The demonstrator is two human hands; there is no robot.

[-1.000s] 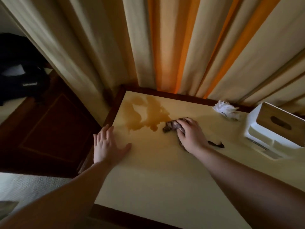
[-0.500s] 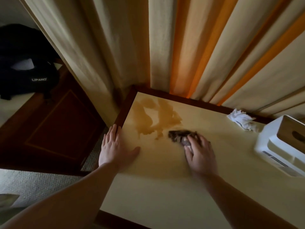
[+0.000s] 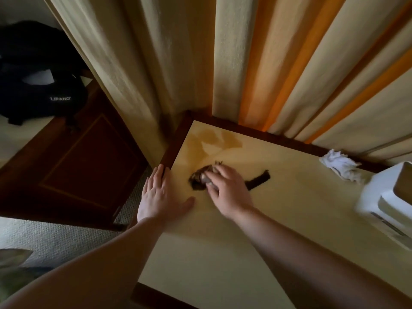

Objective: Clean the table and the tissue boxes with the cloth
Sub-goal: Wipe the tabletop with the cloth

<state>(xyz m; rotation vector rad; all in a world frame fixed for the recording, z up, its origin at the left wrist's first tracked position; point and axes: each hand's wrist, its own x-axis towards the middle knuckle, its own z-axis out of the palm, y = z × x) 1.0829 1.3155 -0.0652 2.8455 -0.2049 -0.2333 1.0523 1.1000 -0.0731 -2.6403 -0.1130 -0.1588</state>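
Note:
A cream table top (image 3: 223, 253) with a dark wooden rim carries a brownish wet stain (image 3: 214, 139) at its far left corner. My right hand (image 3: 227, 190) grips a dark bunched cloth (image 3: 198, 179) and holds it down on the table just below the stain; a dark strip of the cloth (image 3: 258, 180) trails out to the right. My left hand (image 3: 160, 197) rests flat on the table's left edge, fingers straight. A white tissue box (image 3: 388, 204) with a wooden lid stands at the right edge, partly cut off.
A crumpled white tissue (image 3: 340, 165) lies at the back right by the box. Beige and orange curtains (image 3: 256, 63) hang right behind the table. To the left are a dark wooden panel (image 3: 78, 168), a black bag (image 3: 38, 85) and carpet (image 3: 66, 241).
My right hand has slid the cloth to the left, closer to my left hand, and the lower part of the stain is gone. My left hand has stayed put.

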